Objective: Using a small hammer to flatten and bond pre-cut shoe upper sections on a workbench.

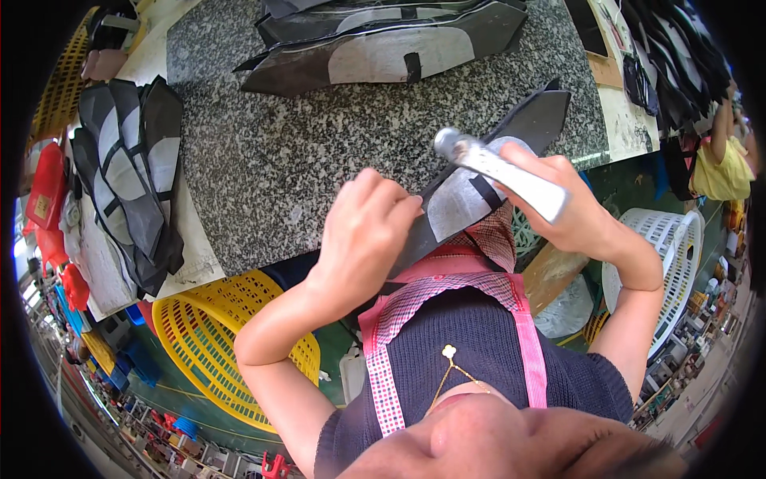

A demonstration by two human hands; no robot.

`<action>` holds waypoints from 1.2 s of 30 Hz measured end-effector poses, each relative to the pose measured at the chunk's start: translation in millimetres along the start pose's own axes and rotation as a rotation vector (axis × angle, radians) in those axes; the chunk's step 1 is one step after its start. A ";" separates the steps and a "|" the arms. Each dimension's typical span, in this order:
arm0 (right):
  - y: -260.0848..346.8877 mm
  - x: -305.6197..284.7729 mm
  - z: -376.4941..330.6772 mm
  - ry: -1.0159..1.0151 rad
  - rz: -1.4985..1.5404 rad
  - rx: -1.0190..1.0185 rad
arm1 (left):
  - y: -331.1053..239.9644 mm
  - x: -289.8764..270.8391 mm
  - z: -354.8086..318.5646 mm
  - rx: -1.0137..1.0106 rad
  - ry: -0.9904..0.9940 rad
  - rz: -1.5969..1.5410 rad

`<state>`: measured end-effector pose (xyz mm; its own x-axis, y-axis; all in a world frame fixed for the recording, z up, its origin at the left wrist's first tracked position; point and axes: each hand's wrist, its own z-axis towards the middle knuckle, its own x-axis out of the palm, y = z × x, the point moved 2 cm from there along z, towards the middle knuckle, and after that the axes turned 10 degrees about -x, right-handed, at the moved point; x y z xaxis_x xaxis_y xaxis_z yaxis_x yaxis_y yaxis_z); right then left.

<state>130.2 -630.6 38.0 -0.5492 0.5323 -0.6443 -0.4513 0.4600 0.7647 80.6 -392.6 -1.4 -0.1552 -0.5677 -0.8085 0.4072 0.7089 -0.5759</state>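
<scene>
My right hand (566, 207) is closed around a silvery hammer (507, 172), its round metal head tilted toward the left above the work. Beneath it, a dark grey panel (459, 209) with a light grey patch and a short black strip lies slantwise over the near edge of the speckled stone slab (271, 176). The fingers of my left hand (367, 235) are pinched at the panel's left end, and part of that end is hidden by the hand. Farther back on the slab, a stack of similar panels (399, 52) lies across.
More panels (132, 176) are piled at the left, beside a red pouch (46, 191). A yellow basket (231, 319) stands below the table at left, a white basket (666, 247) at right. Dark panels (670, 56) hang over the far right, near another person in yellow (722, 172).
</scene>
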 end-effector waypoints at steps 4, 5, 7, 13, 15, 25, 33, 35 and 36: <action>20.2 8.1 -8.5 0.121 0.152 0.019 | -7.0 1.3 -8.8 0.078 -0.047 0.164; 11.1 21.8 -9.4 0.244 0.013 0.046 | -0.8 0.9 -7.2 0.059 -0.055 0.075; 13.0 21.9 -7.0 0.204 0.045 0.011 | 6.9 -4.6 -4.2 -0.081 -0.030 -0.086; 24.5 2.7 1.1 -0.049 0.049 -0.114 | 5.4 -1.1 -15.8 0.004 -0.085 0.011; 24.6 11.0 -2.8 0.136 0.088 -0.047 | 6.2 -0.4 -15.8 0.064 -0.113 0.020; 16.8 -5.1 -29.0 -0.074 0.000 0.074 | -8.2 20.4 27.4 0.101 -0.155 -0.092; -0.9 -12.6 -20.2 -0.045 0.087 0.169 | -7.6 11.5 23.5 0.069 -0.044 0.014; 13.5 -18.2 -20.5 -0.020 0.157 0.040 | -13.1 12.7 20.7 0.181 -0.100 0.182; 14.3 -10.1 -22.3 0.055 0.147 0.088 | -13.7 12.5 19.3 0.200 -0.102 0.209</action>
<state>113.7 -645.2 55.8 -0.6434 0.5597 -0.5223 -0.3016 0.4418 0.8449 90.5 -417.5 -1.3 0.0380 -0.4642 -0.8849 0.5915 0.7242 -0.3545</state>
